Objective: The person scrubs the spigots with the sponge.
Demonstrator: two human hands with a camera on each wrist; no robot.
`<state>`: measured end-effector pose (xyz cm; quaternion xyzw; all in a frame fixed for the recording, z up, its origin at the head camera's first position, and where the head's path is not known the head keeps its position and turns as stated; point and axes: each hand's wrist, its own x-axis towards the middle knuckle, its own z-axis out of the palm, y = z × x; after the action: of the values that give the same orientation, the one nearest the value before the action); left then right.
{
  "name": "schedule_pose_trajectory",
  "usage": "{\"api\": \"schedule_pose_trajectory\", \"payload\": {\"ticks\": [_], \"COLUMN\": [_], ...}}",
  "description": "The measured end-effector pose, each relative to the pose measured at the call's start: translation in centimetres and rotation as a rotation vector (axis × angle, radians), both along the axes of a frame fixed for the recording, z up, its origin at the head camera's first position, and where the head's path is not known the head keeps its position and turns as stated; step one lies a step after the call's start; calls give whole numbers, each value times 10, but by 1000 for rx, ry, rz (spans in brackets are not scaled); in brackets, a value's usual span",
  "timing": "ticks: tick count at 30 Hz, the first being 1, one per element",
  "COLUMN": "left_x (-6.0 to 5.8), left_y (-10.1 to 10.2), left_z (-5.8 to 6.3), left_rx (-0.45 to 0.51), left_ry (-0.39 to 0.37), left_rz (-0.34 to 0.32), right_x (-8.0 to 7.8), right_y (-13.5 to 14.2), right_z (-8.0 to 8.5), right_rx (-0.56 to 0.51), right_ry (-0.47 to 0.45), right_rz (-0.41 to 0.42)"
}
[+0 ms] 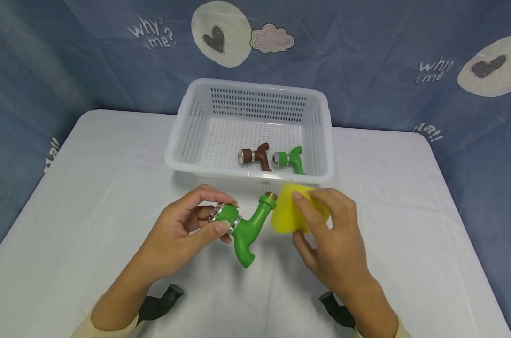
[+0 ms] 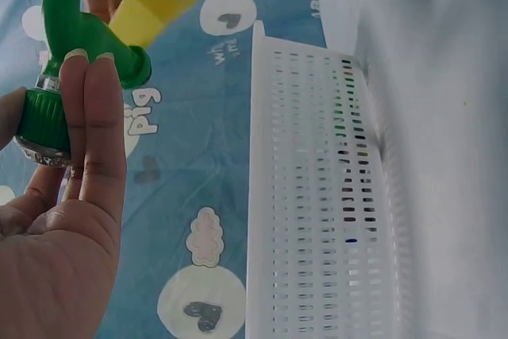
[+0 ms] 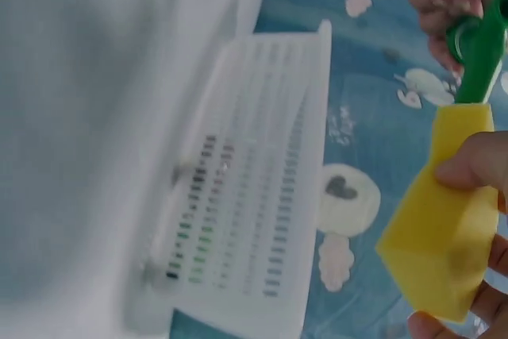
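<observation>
My left hand [image 1: 175, 234] grips a green tap [image 1: 249, 232] by its ribbed green knob, which has silver rings. The tap's brass threaded end [image 1: 271, 195] points up and right, and its spout hangs downward. A yellow sponge [image 1: 295, 209] is pinched between the thumb and fingers of my right hand [image 1: 337, 239], close beside the threaded end. In the right wrist view the sponge [image 3: 444, 228] looks bent and overlaps the end of the tap [image 3: 480, 57]. Whether they touch, I cannot tell. Both hands are above the table in front of the basket.
Behind the hands stands a white perforated basket [image 1: 249, 176]. Inside it lie a brown tap [image 1: 261, 156] and another green tap [image 1: 295, 159]. A white cloth [image 1: 90, 211] covers the table, and a blue patterned curtain [image 1: 344, 56] hangs behind. Black straps [image 1: 160, 303] show at both wrists.
</observation>
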<state>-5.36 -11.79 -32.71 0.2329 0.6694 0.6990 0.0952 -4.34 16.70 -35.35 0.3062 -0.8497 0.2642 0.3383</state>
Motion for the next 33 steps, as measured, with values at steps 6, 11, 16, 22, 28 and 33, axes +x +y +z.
{"api": "schedule_pose_trajectory", "payload": {"ticks": [6,11,16,22,28,33], "left_x": [1,3,2,1,0,-1], "left_y": [1,0,0,1,1,1], "left_z": [-2,-2,-2,-3,-2,-2], "left_rx": [0,-42,-37,3,-57,-80], "left_ry": [12,-26,-1,23,-2,23], "left_rz": [-14,-15,-19,-37,-24,-30], "right_x": [7,12,7,5,9,9], "right_y": [-5,-18,-9,0,-16,-17], "right_z": [8,9,5,6,6,2], "right_rx": [-56,-28,0,-37,-49,-7], "right_ry": [58,69,12,14,115,76], "right_rz": [89,206,85,-24,117,125]}}
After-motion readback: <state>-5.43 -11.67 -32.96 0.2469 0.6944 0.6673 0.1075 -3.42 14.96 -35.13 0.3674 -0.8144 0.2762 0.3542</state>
